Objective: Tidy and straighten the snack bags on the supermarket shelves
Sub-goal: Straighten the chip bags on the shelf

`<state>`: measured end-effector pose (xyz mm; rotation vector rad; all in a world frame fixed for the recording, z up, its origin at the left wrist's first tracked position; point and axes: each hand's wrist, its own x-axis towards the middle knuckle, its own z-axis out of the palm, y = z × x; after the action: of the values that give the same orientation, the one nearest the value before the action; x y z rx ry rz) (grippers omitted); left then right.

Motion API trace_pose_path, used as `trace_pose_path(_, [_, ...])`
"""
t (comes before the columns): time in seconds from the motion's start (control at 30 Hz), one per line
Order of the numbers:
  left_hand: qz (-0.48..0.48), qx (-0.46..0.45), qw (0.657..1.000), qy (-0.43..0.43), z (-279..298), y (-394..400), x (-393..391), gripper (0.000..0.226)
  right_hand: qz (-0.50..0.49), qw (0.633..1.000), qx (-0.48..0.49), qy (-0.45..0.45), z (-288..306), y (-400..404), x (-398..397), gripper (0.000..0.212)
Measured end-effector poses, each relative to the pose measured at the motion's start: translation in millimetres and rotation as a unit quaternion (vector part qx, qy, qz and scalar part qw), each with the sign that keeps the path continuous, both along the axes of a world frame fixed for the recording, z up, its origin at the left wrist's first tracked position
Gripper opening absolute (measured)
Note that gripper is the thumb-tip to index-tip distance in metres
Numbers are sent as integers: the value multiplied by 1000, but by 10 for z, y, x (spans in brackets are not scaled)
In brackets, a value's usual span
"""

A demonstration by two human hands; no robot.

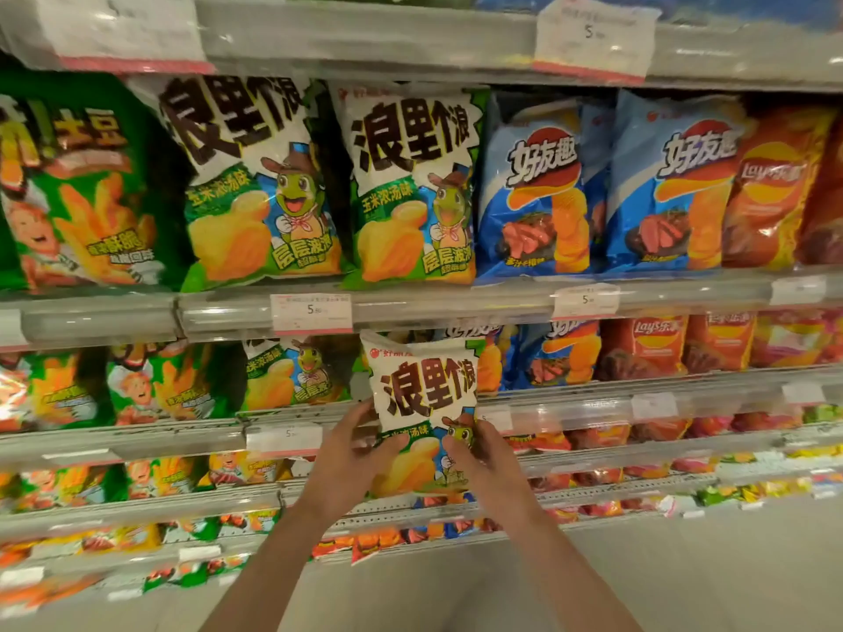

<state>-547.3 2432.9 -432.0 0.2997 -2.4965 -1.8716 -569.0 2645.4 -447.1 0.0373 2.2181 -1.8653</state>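
Forearms reach up and forward from the bottom edge, converging on one snack bag (422, 403) held upright in front of the shelves. Left hand (353, 453) grips the bag's lower left edge, fingers curled behind it and thumb across the front. Right hand (479, 453) grips the lower right side the same way, thumb lying over the cartoon turtle printed there. Both wrists are bent slightly back, palms facing each other with the bag between them.

The held bag is white at the top with large dark characters 浪里个浪 and a small red logo in the upper left corner; its lower half is green and blue with yellow chips. Two matching bags (410, 184) stand on the shelf above, showing the same title, 玉米浓汤味 on a green band, and a turtle in a brown hat. To their right stand blue bags (538, 184) marked 好友趣, then orange Lay's bags (771, 184). At far left is a green bag (77, 184) reading 土豆 with a cartoon chef. A price tag (311, 312) on the shelf rail (456, 303) begins with 5; the smaller print is blurred.

The held bag hangs clear of the rails, its top just under that tag, in front of the next shelf down, where another turtle bag (292, 371) sits to its left.
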Motion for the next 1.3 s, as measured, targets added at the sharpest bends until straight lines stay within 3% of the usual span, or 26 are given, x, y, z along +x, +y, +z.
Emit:
trace_pose_path(0.23, [49, -20, 998, 30, 111, -416, -54, 70, 38, 999, 14, 12, 163, -575, -287, 17])
trace_pose_path(0.37, [27, -18, 999, 18, 111, -516, -61, 95, 28, 998, 20, 43, 262, -707, -492, 24])
trace_pose_path(0.5, [36, -31, 998, 30, 66, -527, -139, 92, 36, 997, 19, 72, 350, -777, -646, 28])
trace_pose_path(0.67, [69, -40, 996, 31, 69, -482, -302, 95, 67, 987, 79, 119, 341, -698, -625, 57])
trace_pose_path(0.77, [77, -41, 995, 38, 103, -451, -382, 103, 44, 985, 119, 119, 233, -614, -593, 61])
trace_pose_path(0.93, [92, -155, 982, 64, 73, -466, -561, 81, 74, 992, 88, 60, 229, -584, -730, 60])
trace_pose_path(1.2, [88, -152, 981, 77, -105, -458, -475, 50, 88, 984, 140, 60, 140, -549, -713, 50])
trace_pose_path(1.3, [78, -164, 981, 69, -93, -413, -456, 55, 96, 983, 144, 65, 139, -536, -654, 44])
